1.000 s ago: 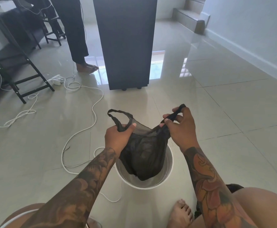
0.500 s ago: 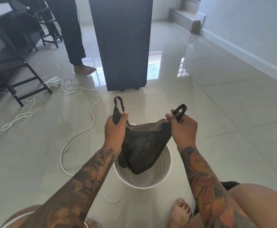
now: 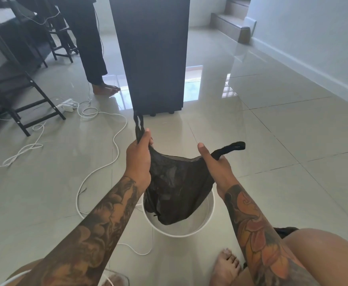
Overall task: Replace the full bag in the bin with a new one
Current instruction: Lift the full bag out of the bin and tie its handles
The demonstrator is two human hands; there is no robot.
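The left hand (image 3: 138, 159) grips one looped handle of a thin, crinkled black plastic bag (image 3: 177, 188); the right hand (image 3: 216, 168) grips the other handle. Stretched open between both hands, the bag's bottom hangs inside a round white plastic bin (image 3: 207, 221) on the glossy tiled floor (image 3: 272, 162).
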